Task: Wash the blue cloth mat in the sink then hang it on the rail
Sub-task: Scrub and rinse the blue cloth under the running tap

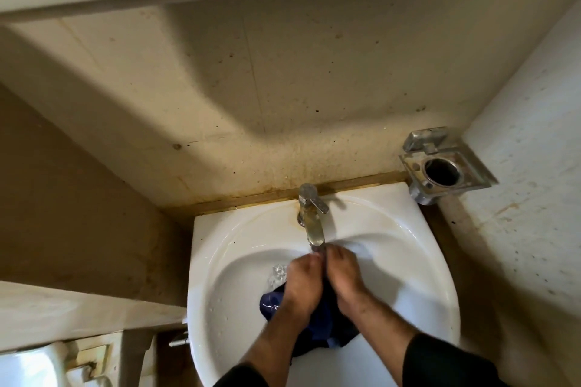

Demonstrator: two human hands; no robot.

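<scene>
We see only part of the dark blue cloth mat (320,324): our left hand (303,286) and right hand (345,276) lie over its upper folds, and our forearms cover more, so we cannot tell its full shape or how much of it lies in the white ceramic sink (408,261). Our fingertips are bunched under the spout of the tarnished metal tap (312,220), hiding its mouth and any stream. The sink's front rim is cut off by the bottom edge. The white ceramic fixture (28,367) at the lower left is cropped by the corner.
</scene>
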